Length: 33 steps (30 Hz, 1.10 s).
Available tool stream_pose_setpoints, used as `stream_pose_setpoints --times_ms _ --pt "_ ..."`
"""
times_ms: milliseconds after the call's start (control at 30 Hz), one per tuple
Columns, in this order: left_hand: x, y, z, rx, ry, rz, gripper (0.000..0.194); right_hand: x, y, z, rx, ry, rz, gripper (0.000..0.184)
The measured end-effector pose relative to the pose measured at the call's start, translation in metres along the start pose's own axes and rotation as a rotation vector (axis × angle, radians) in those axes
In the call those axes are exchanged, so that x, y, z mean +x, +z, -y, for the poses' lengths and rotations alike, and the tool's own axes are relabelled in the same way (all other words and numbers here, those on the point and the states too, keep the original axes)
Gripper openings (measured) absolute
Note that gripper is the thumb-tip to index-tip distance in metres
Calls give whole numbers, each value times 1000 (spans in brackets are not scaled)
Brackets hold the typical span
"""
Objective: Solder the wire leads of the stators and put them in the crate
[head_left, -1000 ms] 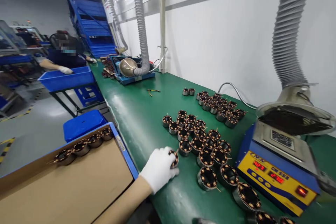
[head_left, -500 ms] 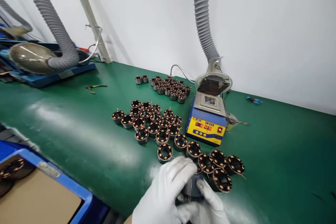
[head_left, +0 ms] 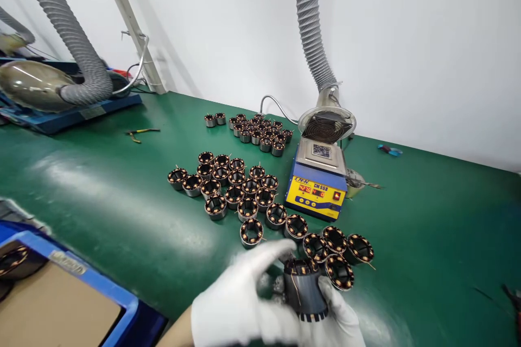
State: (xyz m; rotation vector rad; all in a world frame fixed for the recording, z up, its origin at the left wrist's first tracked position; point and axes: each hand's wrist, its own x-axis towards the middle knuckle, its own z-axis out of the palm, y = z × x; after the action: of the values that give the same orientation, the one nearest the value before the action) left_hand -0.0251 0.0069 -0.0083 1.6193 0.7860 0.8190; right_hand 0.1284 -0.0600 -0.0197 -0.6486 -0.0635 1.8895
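Note:
A dark motor stator (head_left: 305, 290) with copper windings is tilted up at the front of the bench, a thin wire running down its side. My right hand (head_left: 342, 314), in a white glove, grips it from the right, thumb along its wall. My left hand (head_left: 240, 295), also gloved, curves around its left side with the fingers spread apart; part of it is smeared by motion. Just beyond my hands stand several similar stators, the nearest being one stator (head_left: 339, 272) to the right and another stator (head_left: 251, 233) to the left.
A blue and yellow solder pot (head_left: 315, 198) with a lit display sits behind the stators, under a fume hose (head_left: 307, 21). More stators (head_left: 266, 145) are grouped farther back. Pliers (head_left: 140, 133) lie on the green bench (head_left: 427, 217). A blue bin (head_left: 126, 303) is at lower left.
My left hand has loosened from the top of the stator and spread its fingers to the left. More of the stator's wall now shows. The view has shifted slightly.

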Motion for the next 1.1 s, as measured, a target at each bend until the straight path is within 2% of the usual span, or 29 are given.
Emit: stream_pose_setpoints --times_ms 67,100,133,233,267,367,400,533,567,667,767,800,833,867,967,1033,1067,1100 --pt "-1 5 1 72 63 117 80 0 -2 -2 7 1 -48 33" --pt "1 9 1 82 65 110 79 1 -2 -4 6 -3 -51 31" --pt "3 13 0 71 73 63 68 1 -2 -6 3 -12 -45 29" --pt "13 21 -4 -63 61 -129 17 1 1 -8 -20 -44 7 24" --pt "15 22 -6 -137 12 -203 12 0 3 -8 -30 -45 30 24" --pt "19 17 -11 -318 -137 -372 21 -1 7 -5 -47 -32 85 33" --pt "18 16 -14 -341 -171 -371 21 -2 7 -5 -48 -34 85 35" --pt "15 25 -24 -384 -409 -158 36 1 7 -10 -28 -135 -36 27" --pt "16 30 -26 -421 -445 -163 36 2 7 -12 -32 -163 -59 25" --pt "21 35 -27 -563 -439 -350 32 3 8 -12 -84 -169 -21 33" --pt "23 27 -25 -727 -278 -583 36 1 10 -5 -60 -62 83 44" --pt "22 24 -24 -719 -221 -616 36 0 11 -2 -28 -24 111 45" --pt "19 20 -23 -687 -186 -611 37 -1 11 0 9 12 128 45" --pt "15 18 -22 -629 -173 -558 40 -1 10 2 43 39 128 45" --pt "2 17 -19 -415 -166 -217 63 0 6 3 117 63 74 46" --pt "-2 20 -17 -305 -148 -73 72 0 3 1 132 86 64 45" --pt "-2 21 -16 -281 -153 -51 67 0 1 0 121 109 81 44" --pt "0 23 -16 -305 -171 -81 56 0 1 -1 106 147 110 44"
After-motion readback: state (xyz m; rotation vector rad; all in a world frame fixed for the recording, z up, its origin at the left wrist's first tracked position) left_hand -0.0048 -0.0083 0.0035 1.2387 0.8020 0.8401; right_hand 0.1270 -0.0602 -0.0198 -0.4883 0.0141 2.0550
